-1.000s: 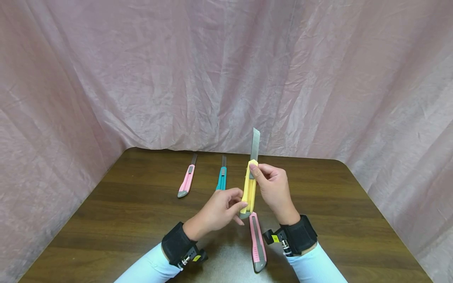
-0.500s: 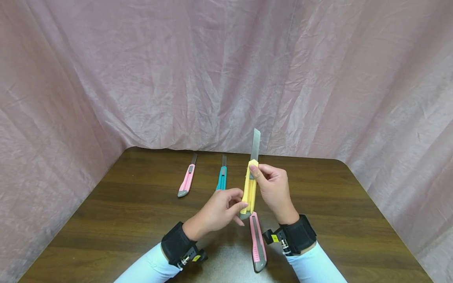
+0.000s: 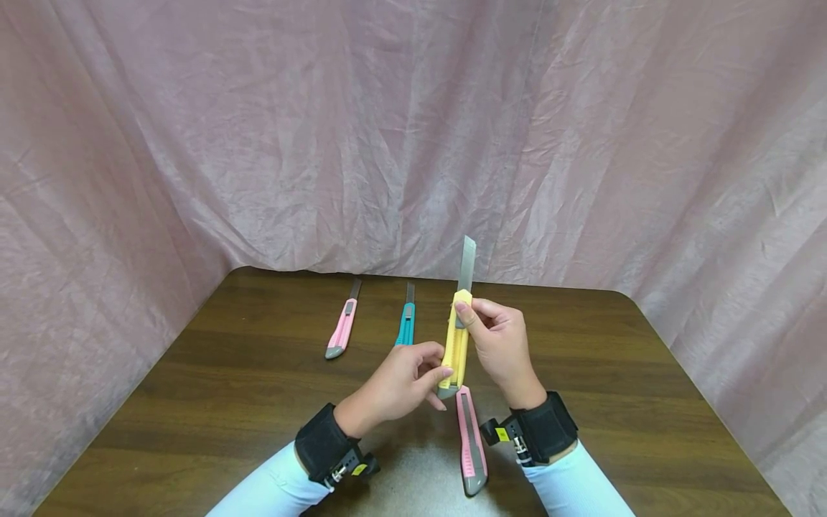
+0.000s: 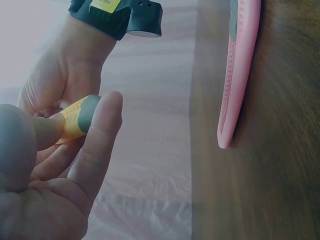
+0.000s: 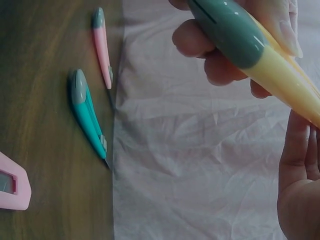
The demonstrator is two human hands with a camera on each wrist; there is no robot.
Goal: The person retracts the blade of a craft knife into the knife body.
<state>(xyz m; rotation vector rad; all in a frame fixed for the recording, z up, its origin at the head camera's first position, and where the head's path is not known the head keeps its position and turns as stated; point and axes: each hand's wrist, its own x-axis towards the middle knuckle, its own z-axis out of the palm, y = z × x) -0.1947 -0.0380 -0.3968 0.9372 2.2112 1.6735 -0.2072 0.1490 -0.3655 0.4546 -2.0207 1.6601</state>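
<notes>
In the head view, the yellow cutter (image 3: pixel 455 355) is held raised over the surface (image 3: pixel 194 402), its bare blade (image 3: pixel 466 264) aimed beyond the far edge. The right hand (image 3: pixel 505 341) pinches it just below the blade, thumb at the slider; the left hand (image 3: pixel 403 382) pinches near the grey end cap (image 3: pixel 447 393).

In the left wrist view, the left hand's fingers and thumb close about that capped end. It should feel light and stiff; the thin blade could snap if bent.

In the right wrist view, the casing looks smooth, perhaps slippery; its sides, well behind the blade, seem the safest hold. A teal cutter (image 5: pixel 88 120) lies near the surface's far edge.
</notes>
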